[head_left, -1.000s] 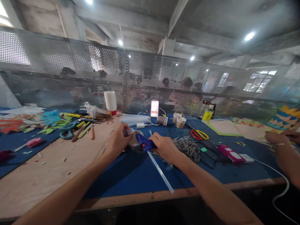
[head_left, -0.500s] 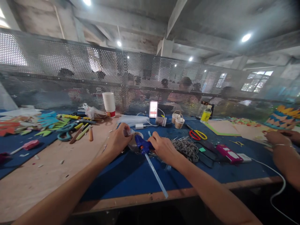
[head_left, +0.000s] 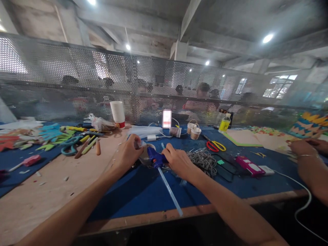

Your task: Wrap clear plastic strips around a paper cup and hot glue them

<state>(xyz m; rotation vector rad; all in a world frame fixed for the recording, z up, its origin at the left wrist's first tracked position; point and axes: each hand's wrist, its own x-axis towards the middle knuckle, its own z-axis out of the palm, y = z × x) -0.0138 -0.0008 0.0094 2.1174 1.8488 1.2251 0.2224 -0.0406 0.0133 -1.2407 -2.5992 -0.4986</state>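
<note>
My right hand [head_left: 178, 160] is wrapped round the handle of a blue glue gun [head_left: 155, 158]. A long clear glue stick [head_left: 169, 191] sticks out of its back end toward the table's front edge. With its fingers closed, my left hand [head_left: 131, 152] grips a small pale cup [head_left: 145, 159] by the rim. The gun's nozzle end lies at the cup, and the gun hides part of it; whether they touch I cannot tell. Right of my right hand lies a tangled heap of grey cord [head_left: 205, 162].
Scissors with red and yellow handles [head_left: 216, 146], small paper buckets [head_left: 195, 133] and a magenta device [head_left: 249, 166] lie to the right. A stack of paper cups [head_left: 118, 114] and teal scissors [head_left: 70, 145] stand left. Another person's hands [head_left: 303, 150] work at far right. A perforated metal screen [head_left: 159, 71] runs behind.
The view has shifted very slightly. Both hands, the glue gun and the cup keep nearly the same position.
</note>
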